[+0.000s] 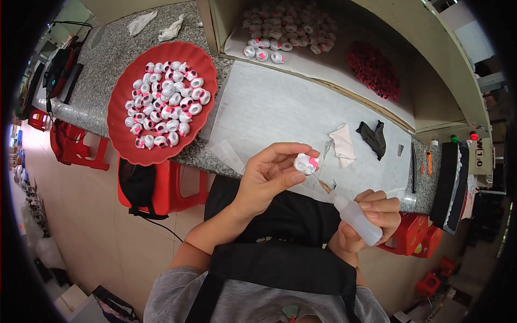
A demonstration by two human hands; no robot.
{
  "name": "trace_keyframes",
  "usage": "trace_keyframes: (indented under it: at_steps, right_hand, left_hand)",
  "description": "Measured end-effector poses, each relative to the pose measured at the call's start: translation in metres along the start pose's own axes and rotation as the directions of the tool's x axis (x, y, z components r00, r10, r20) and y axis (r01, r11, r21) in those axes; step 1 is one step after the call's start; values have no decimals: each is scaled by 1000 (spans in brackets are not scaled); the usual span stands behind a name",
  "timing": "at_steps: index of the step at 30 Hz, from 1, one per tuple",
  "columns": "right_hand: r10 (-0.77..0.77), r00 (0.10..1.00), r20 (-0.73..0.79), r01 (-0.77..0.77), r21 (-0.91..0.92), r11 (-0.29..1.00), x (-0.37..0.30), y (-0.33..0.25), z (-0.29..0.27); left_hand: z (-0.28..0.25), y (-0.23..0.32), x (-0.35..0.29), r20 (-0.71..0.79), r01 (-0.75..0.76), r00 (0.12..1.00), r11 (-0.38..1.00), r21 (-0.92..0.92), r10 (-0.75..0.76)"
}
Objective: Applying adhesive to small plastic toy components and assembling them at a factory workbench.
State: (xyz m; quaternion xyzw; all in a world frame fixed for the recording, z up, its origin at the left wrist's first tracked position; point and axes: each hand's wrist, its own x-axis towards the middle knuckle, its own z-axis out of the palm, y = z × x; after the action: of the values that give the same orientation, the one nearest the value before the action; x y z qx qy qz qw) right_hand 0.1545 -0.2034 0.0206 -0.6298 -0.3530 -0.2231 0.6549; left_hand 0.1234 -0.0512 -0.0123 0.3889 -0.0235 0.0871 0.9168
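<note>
Between the thumb and fingers of my left hand (272,175) is a small rounded white piece with a pink patch (306,163). My right hand (371,218) wraps round a translucent white squeeze bottle (358,219), tilted so its thin tip points up and left at the piece. The tip ends close to the piece; whether it touches I cannot tell. To the left, a red scalloped tray (121,121) carries many similar white and pink pieces (171,99). Under and beyond my hands, white paper (269,102) covers the worktop.
A shelf at the back bears a pile of white pieces (291,27) and a heap of dark pink parts (374,70). A pale cloth (342,144) and a black cloth (372,139) lie on the paper. An orange marker (429,161) lies at right. Red stools (172,188) stand below the counter.
</note>
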Motion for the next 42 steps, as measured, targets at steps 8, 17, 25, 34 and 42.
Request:
trace_keyframes:
  at_steps: [8, 17, 25, 34, 42]
  right_hand:
    - [-8, 1000, -18, 8, -10, 1000, -1, 0, 1]
    - [4, 1000, -5, -4, 20, 1000, -3, 1, 2]
    - [-19, 998, -62, 18, -16, 1000, -5, 0, 4]
    - [-23, 1000, 8, 23, 19, 1000, -4, 0, 3]
    - [-22, 999, 29, 22, -19, 1000, 0, -1, -2]
  left_hand:
    - [0, -1, 0, 9, -4, 1000, 1000, 16, 4]
    - [1, -1, 0, 30, 10, 1000, 1000, 3, -10]
    - [1, -4, 0, 77, -115, 992, 981, 158, 104]
    - [1, -1, -2, 95, -159, 987, 919, 362, 133]
    - [1, -1, 1, 107, -223, 975, 890, 397, 196]
